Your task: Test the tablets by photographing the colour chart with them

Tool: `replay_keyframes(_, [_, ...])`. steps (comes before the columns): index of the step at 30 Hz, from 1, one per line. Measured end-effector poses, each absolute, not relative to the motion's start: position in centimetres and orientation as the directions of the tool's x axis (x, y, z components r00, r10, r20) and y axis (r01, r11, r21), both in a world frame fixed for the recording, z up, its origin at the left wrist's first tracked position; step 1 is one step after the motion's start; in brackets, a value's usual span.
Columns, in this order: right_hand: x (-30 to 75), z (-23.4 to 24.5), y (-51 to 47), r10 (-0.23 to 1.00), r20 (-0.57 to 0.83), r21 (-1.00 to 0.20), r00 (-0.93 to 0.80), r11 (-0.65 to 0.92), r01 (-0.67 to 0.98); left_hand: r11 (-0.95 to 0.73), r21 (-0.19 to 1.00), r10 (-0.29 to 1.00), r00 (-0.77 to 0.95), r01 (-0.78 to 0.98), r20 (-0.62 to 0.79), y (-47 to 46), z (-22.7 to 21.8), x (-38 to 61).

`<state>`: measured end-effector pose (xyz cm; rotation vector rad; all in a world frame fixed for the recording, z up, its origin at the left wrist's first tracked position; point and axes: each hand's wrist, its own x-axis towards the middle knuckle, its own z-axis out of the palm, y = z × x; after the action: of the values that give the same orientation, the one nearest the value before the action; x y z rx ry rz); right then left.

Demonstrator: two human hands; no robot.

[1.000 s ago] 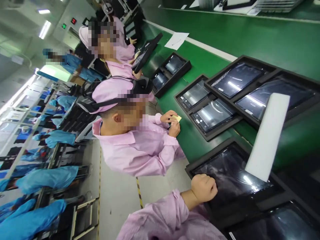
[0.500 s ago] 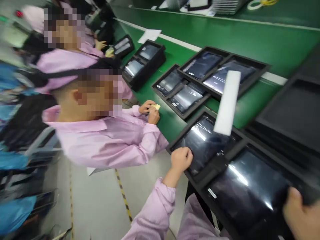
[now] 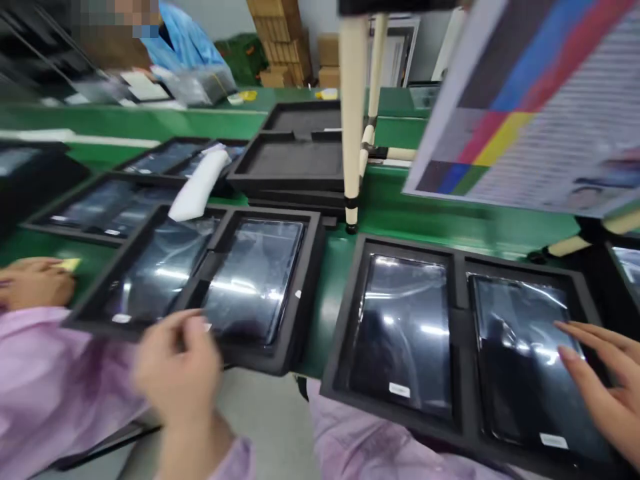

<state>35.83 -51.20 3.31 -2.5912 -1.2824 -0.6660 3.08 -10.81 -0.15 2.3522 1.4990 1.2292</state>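
My left hand [image 3: 177, 377], blurred, is curled closed at the front edge of a black foam tray [image 3: 313, 267]. Whether anything is inside its fingers is hidden. That tray holds two dark flat-screen tablets in film, a left tablet [image 3: 160, 267] and a right tablet [image 3: 255, 273]. My right hand [image 3: 607, 380] is open, fingers stretched over the right-hand tablet [image 3: 520, 360] in a second black tray [image 3: 463, 333]; contact is unclear. Another wrapped tablet [image 3: 405, 333] lies in that tray's left compartment. Small white labels show near the tablets' lower edges.
A white foam strip [image 3: 200, 183] rests across the left tray's back edge. Black trays without tablets [image 3: 295, 160] are stacked behind, beside a cream pole [image 3: 353, 100]. A printed colour sheet [image 3: 530, 113] hangs at right. A co-worker's hand [image 3: 37, 283] is at far left.
The view has swung to the right, bringing the second tray, pole and hanging sheet into sight. My right hand now has its fingers stretched over a tablet; the left remains curled.
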Motion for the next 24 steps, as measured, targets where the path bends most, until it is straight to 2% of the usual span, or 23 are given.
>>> replay_keyframes(2, [37.1,1.1,-53.2,0.678,0.467,0.025,0.567,-0.651,0.759,-0.751,0.394,0.652,0.502,0.53,0.568,-17.0,1.6,8.2])
replay_keyframes(4, [37.4,-0.7,-53.1,0.587,0.419,-0.043,0.693,-0.75,0.661,-0.852,0.399,0.496,0.769,0.339,0.404,-21.0,2.4,13.4])
replay_keyframes(6, [37.3,-1.7,-52.2,0.502,0.317,-0.178,0.804,-0.802,0.571,-0.883,0.396,0.337,0.928,0.252,0.161,-22.8,2.4,18.4])
replay_keyframes(7, [37.2,-1.9,-51.7,0.478,0.276,-0.25,0.834,-0.802,0.542,-0.885,0.386,0.304,0.951,0.26,0.055,-23.1,2.1,20.7])
replay_keyframes(8, [37.0,-2.0,-51.2,0.457,0.247,-0.312,0.854,-0.797,0.517,-0.89,0.371,0.29,0.957,0.266,0.009,-23.2,1.8,22.9])
replay_keyframes(10, [37.0,-2.1,-50.8,0.44,0.206,-0.387,0.874,-0.784,0.486,-0.894,0.344,0.299,0.954,0.286,-0.017,-23.2,1.1,26.7])
replay_keyframes(15, [37.6,-2.2,-50.8,0.429,0.078,-0.388,0.9,-0.818,0.424,-0.894,0.277,0.359,0.933,0.352,-0.027,-23.9,-0.3,31.2])
replay_keyframes(19, [38.9,-2.1,-50.6,0.36,-0.073,-0.404,0.93,-0.863,0.303,-0.883,0.221,0.408,0.91,0.414,-0.075,-24.1,-0.5,31.5])
replay_keyframes(24, [40.9,-1.6,-49.4,0.26,-0.249,-0.506,0.933,-0.856,0.103,-0.857,0.171,0.478,0.874,0.486,-0.086,-23.6,-0.8,31.7])
